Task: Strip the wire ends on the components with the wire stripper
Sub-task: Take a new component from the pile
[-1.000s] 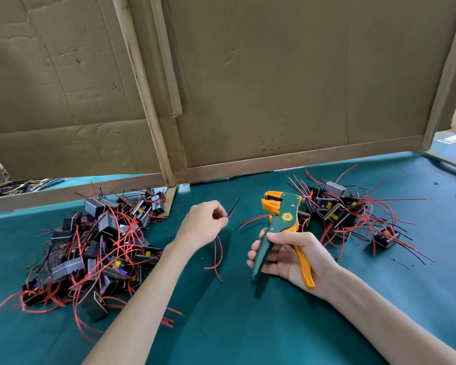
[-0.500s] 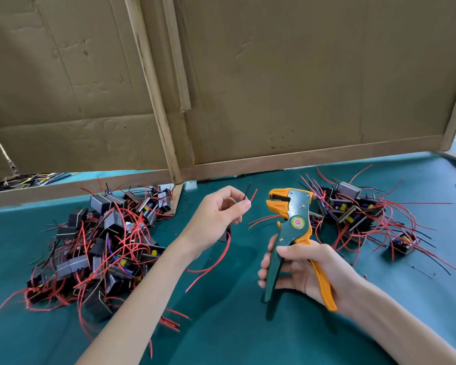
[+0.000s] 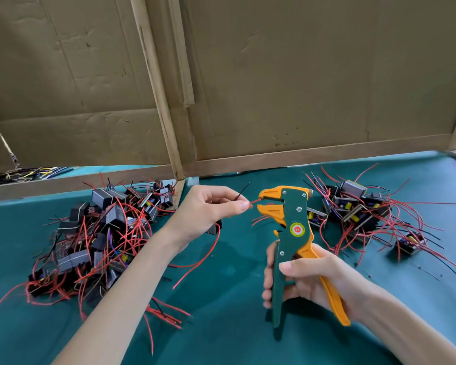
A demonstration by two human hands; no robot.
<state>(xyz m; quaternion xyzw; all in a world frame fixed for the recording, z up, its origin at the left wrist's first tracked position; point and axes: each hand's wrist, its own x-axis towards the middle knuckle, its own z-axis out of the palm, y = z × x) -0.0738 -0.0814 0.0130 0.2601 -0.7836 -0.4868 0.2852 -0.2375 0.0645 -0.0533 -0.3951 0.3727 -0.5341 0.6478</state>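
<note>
Two cardboard panels (image 3: 300, 88) stand upright along the far table edge and meet at one wooden post (image 3: 163, 101).

One green table (image 3: 221, 335) carries two heaps of wired components. The left pile (image 3: 98, 233) is the larger. The right pile (image 3: 358, 209) lies near the far right edge. The heaps are well apart. An open strip of table runs between them from the panels to the near edge, and both hands work above it.

The right hand (image 3: 311, 280) grips one wire stripper (image 3: 292, 233) around both handles, which are spread. The tool is upright, jaws facing left.

The left hand (image 3: 208, 209) pinches one red wire (image 3: 254, 201) between thumb and forefinger. The wire tip sits in the stripper jaws. One black wire (image 3: 242, 191) projects up from the same pinch. One component (image 3: 214, 229) hangs below this hand, partly hidden.
</note>
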